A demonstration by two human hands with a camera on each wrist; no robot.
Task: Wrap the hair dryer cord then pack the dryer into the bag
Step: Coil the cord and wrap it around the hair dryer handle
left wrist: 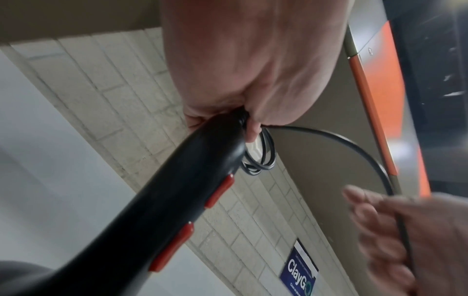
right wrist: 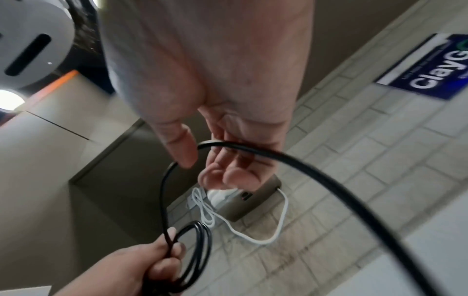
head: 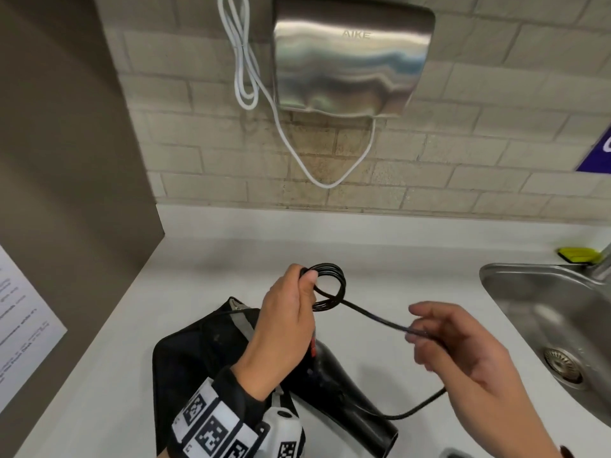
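Observation:
My left hand [head: 291, 312] grips a coil of black cord [head: 327, 287] with several loops, together with the end of the hair dryer's handle [left wrist: 228, 128]. The black hair dryer [head: 347, 391] with red buttons [left wrist: 220, 190] hangs down from that hand over the black bag [head: 198, 358], which lies on the white counter. From the coil a loose stretch of cord [right wrist: 329, 180] runs right to my right hand [head: 463, 352], which holds it lightly between thumb [right wrist: 182, 148] and curled fingers. The cord's tail drops behind that hand and curves back toward the dryer's barrel.
A steel sink [head: 515, 271] is set into the counter at the right, with a yellow item [head: 582, 256] behind it. On the tiled wall hang a metal hand dryer [head: 350, 61] and its white cable [head: 314, 173]. A brown panel [head: 66, 127] and a paper sheet [head: 23, 325] are at the left.

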